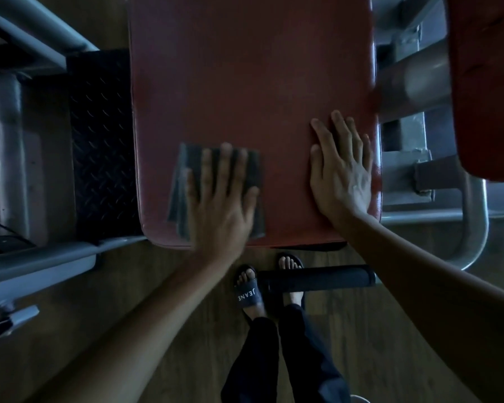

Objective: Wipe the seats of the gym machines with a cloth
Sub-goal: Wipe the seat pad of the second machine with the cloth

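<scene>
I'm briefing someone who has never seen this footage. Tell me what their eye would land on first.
The big red seat pad fills the upper middle. On its near edge, the left hand presses flat on a dark grey cloth, and the right hand lies open and bare by the pad's right edge. Below, two feet in black sandals stand on the wooden floor, beside a black foam roller.

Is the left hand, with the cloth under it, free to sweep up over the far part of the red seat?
Probably yes: the left hand presses the cloth flat, and the seat ahead looks bare.
</scene>
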Demonstrator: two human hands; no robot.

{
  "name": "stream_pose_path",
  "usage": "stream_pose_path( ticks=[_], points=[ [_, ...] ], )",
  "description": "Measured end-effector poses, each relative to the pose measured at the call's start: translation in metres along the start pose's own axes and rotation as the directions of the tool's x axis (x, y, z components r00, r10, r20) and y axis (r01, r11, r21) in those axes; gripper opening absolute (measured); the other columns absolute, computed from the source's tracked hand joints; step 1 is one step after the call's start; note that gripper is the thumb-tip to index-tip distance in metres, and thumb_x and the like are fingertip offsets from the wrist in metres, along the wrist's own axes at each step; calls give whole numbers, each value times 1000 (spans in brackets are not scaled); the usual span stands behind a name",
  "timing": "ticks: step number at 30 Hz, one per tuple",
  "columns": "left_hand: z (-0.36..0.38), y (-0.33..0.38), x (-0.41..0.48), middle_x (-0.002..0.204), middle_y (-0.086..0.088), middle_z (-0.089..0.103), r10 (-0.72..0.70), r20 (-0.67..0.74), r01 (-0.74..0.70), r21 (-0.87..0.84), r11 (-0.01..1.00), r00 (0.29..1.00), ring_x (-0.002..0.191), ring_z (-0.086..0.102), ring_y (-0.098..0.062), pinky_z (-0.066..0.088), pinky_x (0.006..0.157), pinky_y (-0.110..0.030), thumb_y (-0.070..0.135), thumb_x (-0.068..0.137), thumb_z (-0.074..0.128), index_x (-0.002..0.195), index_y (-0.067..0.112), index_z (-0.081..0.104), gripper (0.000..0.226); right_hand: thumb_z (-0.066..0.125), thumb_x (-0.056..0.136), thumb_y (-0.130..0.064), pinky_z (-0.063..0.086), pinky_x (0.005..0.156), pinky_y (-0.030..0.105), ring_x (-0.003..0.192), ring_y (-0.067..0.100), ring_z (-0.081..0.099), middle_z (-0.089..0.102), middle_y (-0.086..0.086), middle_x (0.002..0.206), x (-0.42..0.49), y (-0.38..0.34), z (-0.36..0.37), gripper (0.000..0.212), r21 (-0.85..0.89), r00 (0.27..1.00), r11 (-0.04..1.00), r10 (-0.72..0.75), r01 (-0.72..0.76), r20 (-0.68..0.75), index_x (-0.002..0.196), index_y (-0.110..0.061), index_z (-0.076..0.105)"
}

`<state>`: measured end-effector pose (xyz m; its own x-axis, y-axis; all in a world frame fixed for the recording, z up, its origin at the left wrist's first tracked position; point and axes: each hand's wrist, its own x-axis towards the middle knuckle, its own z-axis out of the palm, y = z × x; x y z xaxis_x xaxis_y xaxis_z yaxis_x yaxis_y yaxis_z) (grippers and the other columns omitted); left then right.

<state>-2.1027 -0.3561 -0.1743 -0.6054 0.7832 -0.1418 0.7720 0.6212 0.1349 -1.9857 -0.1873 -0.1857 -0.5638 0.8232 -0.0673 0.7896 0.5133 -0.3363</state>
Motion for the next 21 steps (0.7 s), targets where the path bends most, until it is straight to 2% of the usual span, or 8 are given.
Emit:
stream_pose_path(
  ticks=[2,4,6,8,12,15,18,21],
  points=[
    [2,23,8,164,-1,13,121,21,-121,-10,993,992,152,7,-27,7,122,-53,49,105,21,156,22,17,58,30,105,-35,11,124,44,152,20,15,22,-2,163,-1,0,0,46,13,1000,1000,-3,3,3,151,-33,34],
    [-1,31,39,165,2,10,165,32,-164,-40,986,986,152,2,-24,3,123,-49,49,104,18,157,25,14,58,28,105,-36,10,124,44,152,21,14,21,-2,164,-1,1,-1,46,15,1000,1000,-9,8,14,151,-33,33],
    [-4,17,70,165,3,8,106,19,-105,-40,994,994,152,1,-21,1,123,-46,50,104,15,157,26,11,58,27,105,-37,10,124,44,152,21,14,21,-2,164,-1,2,0,46,3,1000,1000,-18,18,14,151,-33,32],
    [-7,-12,75,165,2,5,-52,-1,52,-47,998,999,152,0,-20,1,123,-46,51,103,13,157,26,8,59,28,106,-37,9,124,44,152,21,14,21,-2,164,-1,2,0,46,-5,1000,1000,-16,17,9,151,-34,32],
    [-5,-30,12,165,-2,3,-346,-39,343,-67,937,937,152,1,-24,7,123,-52,51,104,14,157,24,4,61,28,105,-37,6,124,43,152,20,12,19,-3,164,0,-2,-3,46,-2,999,1000,5,-5,43,151,-35,31],
    [4,-11,-27,165,-2,6,-243,-15,243,-12,970,970,152,4,-27,2,123,-51,50,104,19,157,26,7,59,30,105,-35,4,124,44,152,19,10,18,-2,165,2,-5,-5,46,20,998,999,24,-26,61,151,-33,32],
    [-3,-34,-4,165,0,7,-102,3,102,-28,994,995,152,4,-24,3,123,-48,51,104,20,157,28,10,58,36,104,-32,-3,124,45,152,19,8,17,-1,164,2,-20,-4,47,84,996,995,43,-50,81,150,-30,35],
    [-11,-64,32,165,1,-1,-263,-12,260,-102,960,965,152,-4,-21,0,124,-46,52,103,16,157,27,3,60,42,102,-30,-2,123,45,151,19,14,24,-1,162,0,-50,3,45,119,992,990,-89,78,87,147,-28,40]
  ],
)
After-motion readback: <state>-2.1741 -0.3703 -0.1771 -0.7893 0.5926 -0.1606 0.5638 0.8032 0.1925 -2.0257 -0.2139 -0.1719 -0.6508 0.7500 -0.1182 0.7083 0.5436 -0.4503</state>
